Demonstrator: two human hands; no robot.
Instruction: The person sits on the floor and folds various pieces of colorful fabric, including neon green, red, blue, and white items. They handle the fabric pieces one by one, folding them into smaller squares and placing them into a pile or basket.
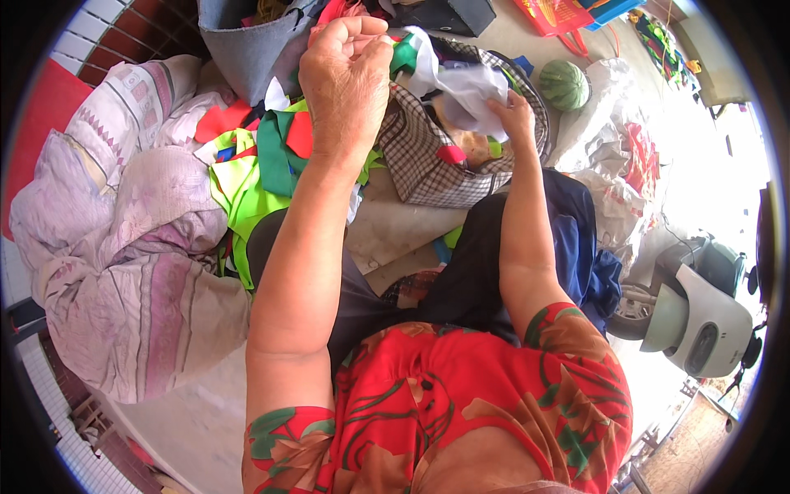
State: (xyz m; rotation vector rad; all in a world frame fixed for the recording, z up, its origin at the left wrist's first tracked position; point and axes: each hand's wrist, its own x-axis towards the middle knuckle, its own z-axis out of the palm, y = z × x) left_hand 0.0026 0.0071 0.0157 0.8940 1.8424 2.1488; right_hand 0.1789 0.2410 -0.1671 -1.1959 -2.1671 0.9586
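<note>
My right hand (pixel 516 117) grips the edge of a piece of thin white cloth (pixel 473 92), which hangs over the mouth of a brown-and-white checked bag (pixel 444 188). Colourful cloth scraps lie inside that bag, including a red piece (pixel 451 155). My left hand (pixel 347 82) is raised at the bag's left side, fingers curled in toward the thumb. Whether anything is pinched in it is hidden; one end of the white cloth comes close to its fingertips. Below my left hand lies a heap of lime, green and red cloth scraps (pixel 255 169).
A grey bucket-like container (pixel 247 37) stands behind the scraps. Bundled pale patterned fabric (pixel 148 247) fills the left. A watermelon (pixel 564 85) sits right of the bag, beside a white plastic sack (pixel 605 140). Farther right is a grey-white scooter-like vehicle (pixel 708 321).
</note>
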